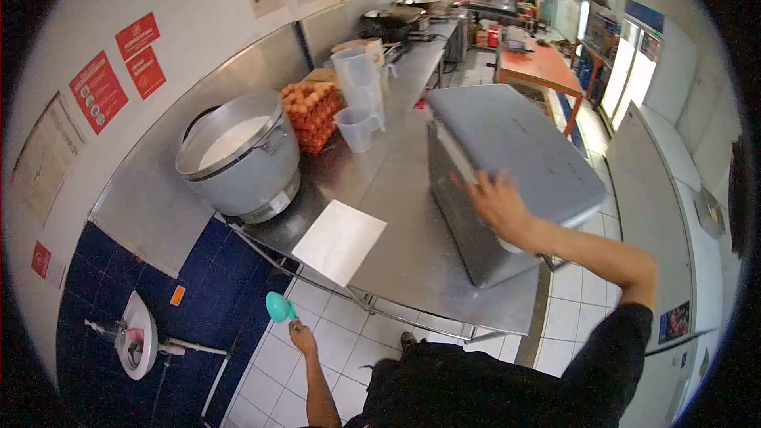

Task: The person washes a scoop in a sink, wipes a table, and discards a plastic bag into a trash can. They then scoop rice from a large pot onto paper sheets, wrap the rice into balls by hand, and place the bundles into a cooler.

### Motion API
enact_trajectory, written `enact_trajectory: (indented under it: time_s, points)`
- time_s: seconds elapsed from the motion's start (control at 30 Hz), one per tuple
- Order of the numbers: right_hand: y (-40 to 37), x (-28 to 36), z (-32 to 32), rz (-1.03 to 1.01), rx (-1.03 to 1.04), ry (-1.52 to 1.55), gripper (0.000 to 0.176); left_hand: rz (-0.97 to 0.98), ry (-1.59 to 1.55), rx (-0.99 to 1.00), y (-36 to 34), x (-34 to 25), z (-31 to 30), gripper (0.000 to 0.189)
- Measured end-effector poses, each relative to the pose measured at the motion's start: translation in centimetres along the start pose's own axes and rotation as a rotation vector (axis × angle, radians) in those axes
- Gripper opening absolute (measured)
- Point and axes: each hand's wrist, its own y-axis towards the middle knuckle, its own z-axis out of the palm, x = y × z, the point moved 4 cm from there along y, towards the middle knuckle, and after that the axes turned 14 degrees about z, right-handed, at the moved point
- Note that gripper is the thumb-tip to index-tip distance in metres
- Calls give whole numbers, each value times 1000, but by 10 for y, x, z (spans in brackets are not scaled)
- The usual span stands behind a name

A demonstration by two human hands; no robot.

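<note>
My left hand (302,338) is closed around the handle of a teal scoop (278,307), which it holds low in front of the steel table. My right hand (501,204) reaches across a large grey lidded box (519,143), its fingers spread against the lid's near edge. The lid looks closed. Left of the box, a white sheet (341,242) lies at the table's front edge. A big rice cooker (242,178) stands open at the left, with white rice (234,141) inside.
Stacked trays of eggs (311,115) and clear plastic measuring jugs (357,128) stand behind the cooker. A small sink (138,335) hangs on the blue-tiled wall. Woks (394,16) sit farther along the steel counter, and an orange table (541,66) stands beyond the box.
</note>
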Motion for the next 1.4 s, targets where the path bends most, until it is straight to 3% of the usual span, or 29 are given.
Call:
enact_trajectory:
  time_s: [0.03, 0.07, 0.1, 0.13, 0.17, 0.2, 0.23, 0.27, 0.33, 0.4, 0.43, 0.5, 0.53, 0.6, 0.63, 0.67, 0.7, 0.73, 0.8, 0.83, 0.9, 0.93, 0.97, 1.03, 1.1, 1.13, 1.17, 1.27, 1.4]
  points:
    - [5, -4, -8, 30, -2, 11, 57, 50, 12, -55, 0, -50, -5, 38]
    - [15, -18, -29, 87, 224, 173, 42, 231, 35, -141, 13, -50, 9, 37]
    - [21, -36, -31, 150, 205, 169, 34, 409, 71, -224, 24, -46, 20, 36]
    - [27, -54, -50, 228, 131, 202, 42, 182, 14, -76, 35, -70, 23, 34]
    - [33, -80, -57, 427, 271, 199, 37, 185, 62, -20, 54, -61, 40, 33]
    - [34, -119, -54, 856, 446, 590, 47, 264, 70, -30, 74, -48, 62, 33]
    - [45, -118, -105, 616, 205, 234, 47, 190, 100, 138, 97, -98, 61, 33]
    - [42, -164, -99, 596, 161, 176, 46, 220, 174, 185, 118, -110, 77, 34]
    - [44, -216, -105, 588, 152, 95, 45, 333, 180, 270, 161, -117, 118, 33]
    - [62, -230, -138, 865, 61, 2, 21, 419, 112, 317, 201, -142, 151, 32]
    - [68, -234, -133, 881, 73, -16, 21, 426, 102, 341, 226, -142, 172, 32]
    - [69, -259, -139, 731, -195, -137, 18, 425, 266, 501, 254, -139, 216, 34]
    - [72, -270, -135, 745, -181, -167, 18, 436, 246, 530, 265, -139, 234, 34]
    - [71, -293, -117, 1052, -246, -281, 23, 427, 243, 534, 289, -136, 261, 35]
    - [72, -297, -105, 1061, -225, -295, 23, 433, 246, 559, 297, -130, 271, 35]
    - [73, -299, -96, 1038, -223, -552, 25, 558, 273, 500, 304, -128, 277, 35]
    - [71, -304, -84, 995, -219, -806, 28, 679, 298, 438, 307, -125, 278, 34]
    - [63, -322, -61, 963, -239, -856, 32, 679, 303, 449, 306, -129, 274, 34]
    - [23, -370, 9, 698, -317, -636, 41, 841, 202, 191, 305, -162, 246, 28]
    - [-1, -375, 53, 528, -339, -436, 46, 841, 203, 205, 302, -163, 244, 28]
    - [-13, -294, 112, 907, 105, 935, 54, 665, -146, 613, 286, -160, 252, 24]
    - [4, -219, 103, 911, 252, 977, 57, 588, -115, 798, 277, -170, 258, 24]
    - [21, -141, 91, 912, 401, 1007, 60, 582, -111, 796, 269, -174, 268, 24]
    - [32, -72, 88, 978, 395, 883, 53, 847, -187, 938, 251, -191, 293, 27]
    - [70, -19, 66, 1141, 593, 329, 47, 996, -141, 914, 236, -189, 327, 27]
    - [80, 6, 55, 1183, 393, 181, 42, 1131, -102, 882, 230, -191, 338, 28]
    - [76, 12, 66, 1194, 393, 184, 42, 1142, -101, 886, 229, -196, 344, 28]
    - [79, 35, 60, 1062, -4, 73, 37, 1228, 54, 963, 227, -211, 339, 30]
    - [84, 77, 42, 1117, -27, 170, 34, 1279, 128, 1179, 241, -208, 334, 28]
